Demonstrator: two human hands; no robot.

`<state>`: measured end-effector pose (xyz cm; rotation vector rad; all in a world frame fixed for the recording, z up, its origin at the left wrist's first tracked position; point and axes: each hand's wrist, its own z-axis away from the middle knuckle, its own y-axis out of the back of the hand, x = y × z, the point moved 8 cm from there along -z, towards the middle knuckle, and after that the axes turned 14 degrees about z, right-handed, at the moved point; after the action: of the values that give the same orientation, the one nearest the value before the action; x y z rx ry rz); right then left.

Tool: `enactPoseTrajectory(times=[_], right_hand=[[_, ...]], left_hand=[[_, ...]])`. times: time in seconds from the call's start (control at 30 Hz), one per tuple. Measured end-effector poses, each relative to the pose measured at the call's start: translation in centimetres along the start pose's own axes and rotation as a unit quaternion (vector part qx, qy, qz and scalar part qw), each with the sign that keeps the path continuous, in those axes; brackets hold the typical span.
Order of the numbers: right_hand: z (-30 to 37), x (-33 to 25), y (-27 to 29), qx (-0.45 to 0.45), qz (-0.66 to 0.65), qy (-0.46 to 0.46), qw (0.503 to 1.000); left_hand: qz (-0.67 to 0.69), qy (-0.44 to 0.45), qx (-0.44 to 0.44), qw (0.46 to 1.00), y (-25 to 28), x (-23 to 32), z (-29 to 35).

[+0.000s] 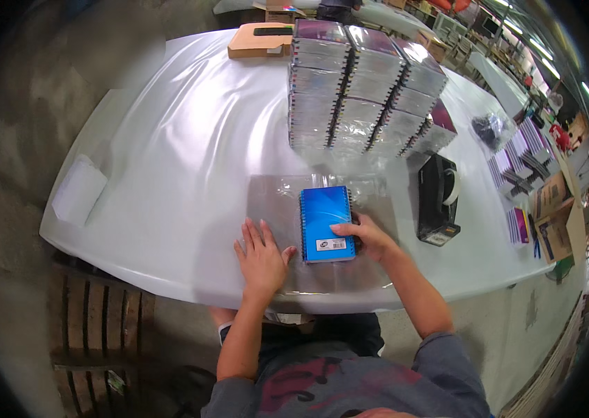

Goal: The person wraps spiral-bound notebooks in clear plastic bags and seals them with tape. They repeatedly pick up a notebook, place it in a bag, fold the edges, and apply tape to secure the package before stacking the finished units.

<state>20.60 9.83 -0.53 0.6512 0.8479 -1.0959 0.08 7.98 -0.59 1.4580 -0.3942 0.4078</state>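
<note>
While the right fingers [345, 229] pinch the blue notebook [325, 209], the left fingers [268, 234] lie spread, empty, beside it.

Floor [500, 317]: bare grey, concrete-like, with a slatted wooden pallet [95, 317] at lower left, near the corner of the main table [148, 160], whose glossy white covering is wrinkled and throws back glare. Pale-topped rear tables [500, 79] stand beyond it; bright strip lights [551, 68] run overhead at upper right, the far left being dim and blurred
</note>
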Motion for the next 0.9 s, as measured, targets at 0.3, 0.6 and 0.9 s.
enactPoseTrajectory(times=[0.3,0.6,0.9], right_hand=[[-0.4,-0.5,-0.2,0.005,-0.009,0.029,1.0],[0.1,-1.6,-1.0,-0.014,0.005,0.016,1.0],[-0.2,-0.6,0.2,0.017,0.014,0.016,1.0]], left_hand=[[0.033,-0.023,-0.014,0.999,0.7,0.8,-0.5],[0.711,-0.455,-0.249,0.474,19.3,15.0,11.4],[0.737,-0.475,-0.268,0.4,21.2,15.7,13.6]])
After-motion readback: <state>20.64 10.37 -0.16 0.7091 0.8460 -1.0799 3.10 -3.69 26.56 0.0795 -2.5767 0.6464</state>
